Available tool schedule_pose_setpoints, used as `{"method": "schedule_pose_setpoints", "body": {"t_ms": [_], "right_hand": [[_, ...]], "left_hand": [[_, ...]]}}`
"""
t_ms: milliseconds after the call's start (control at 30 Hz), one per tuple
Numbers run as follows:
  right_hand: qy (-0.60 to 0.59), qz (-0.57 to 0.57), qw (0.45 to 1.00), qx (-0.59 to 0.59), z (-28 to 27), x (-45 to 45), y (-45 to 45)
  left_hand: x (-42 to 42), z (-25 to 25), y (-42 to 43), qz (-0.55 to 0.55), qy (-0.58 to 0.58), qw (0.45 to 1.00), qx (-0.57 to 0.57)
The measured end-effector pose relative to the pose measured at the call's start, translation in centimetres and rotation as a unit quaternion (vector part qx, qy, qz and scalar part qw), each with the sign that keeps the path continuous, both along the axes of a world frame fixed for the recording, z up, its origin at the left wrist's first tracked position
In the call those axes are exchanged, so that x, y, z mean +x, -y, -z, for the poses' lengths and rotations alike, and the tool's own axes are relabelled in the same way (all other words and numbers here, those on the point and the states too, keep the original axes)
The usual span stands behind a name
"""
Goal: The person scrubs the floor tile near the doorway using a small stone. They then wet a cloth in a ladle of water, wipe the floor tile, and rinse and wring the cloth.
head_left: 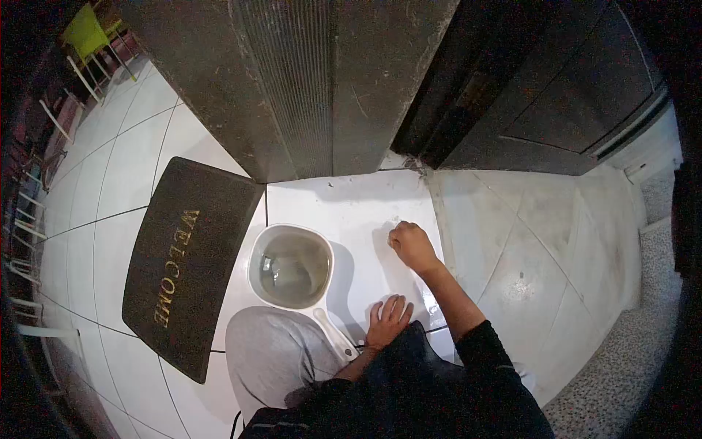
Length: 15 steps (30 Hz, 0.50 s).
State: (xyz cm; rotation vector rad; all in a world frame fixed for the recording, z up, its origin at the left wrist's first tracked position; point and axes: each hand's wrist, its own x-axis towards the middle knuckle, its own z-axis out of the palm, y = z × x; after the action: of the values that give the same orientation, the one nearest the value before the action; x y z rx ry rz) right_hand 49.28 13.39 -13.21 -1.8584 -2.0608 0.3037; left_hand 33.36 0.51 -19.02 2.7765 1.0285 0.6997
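Observation:
My left hand point(387, 322) lies on the white floor tile point(358, 212) with its fingers apart, close to my knee. Farther forward, my right hand point(414, 247) is closed and its knuckles rest low over the same tile. Whatever its fingers may hold is hidden. To the left of both hands stands a white dipper point(325, 274) with water in it, upright on the floor. Its handle point(336, 336) points back toward my left forearm, beside my grey-clad knee.
A dark doormat point(194, 256) lettered WELCOME lies to the left. Ahead rises a dark grooved door frame point(292, 88), with a dark door point(570, 95) to its right. Duller floor tiles point(526, 241) and a speckled step point(614, 358) are on the right. A green chair point(85, 33) stands far left.

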Motion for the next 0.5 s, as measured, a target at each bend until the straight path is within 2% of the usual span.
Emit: {"method": "schedule_pose_setpoints", "body": {"t_ms": [67,133,233,367,500], "right_hand": [[0.017,0.019,1.0,0.017,0.5,0.3,-1.0],[0.059,0.054,0.996,0.049,1.0,0.6,-2.7],[0.048,0.063,0.994,0.074,1.3,0.5,-2.9],[0.025,0.036,0.999,0.006,0.8,0.0,-0.5],[0.053,0.033,0.996,0.063,1.1,0.6,-2.0]], "left_hand": [[-0.1,-0.2,-0.1,0.008,-0.005,1.0,-0.012],[0.0,0.3,-0.3,-0.008,-0.024,0.999,0.041],[-0.1,0.5,-0.2,0.008,-0.016,1.0,0.006],[0.0,0.4,-0.1,0.003,-0.003,1.0,0.014],[0.1,0.2,-0.1,0.0,-0.006,1.0,0.008]]}}
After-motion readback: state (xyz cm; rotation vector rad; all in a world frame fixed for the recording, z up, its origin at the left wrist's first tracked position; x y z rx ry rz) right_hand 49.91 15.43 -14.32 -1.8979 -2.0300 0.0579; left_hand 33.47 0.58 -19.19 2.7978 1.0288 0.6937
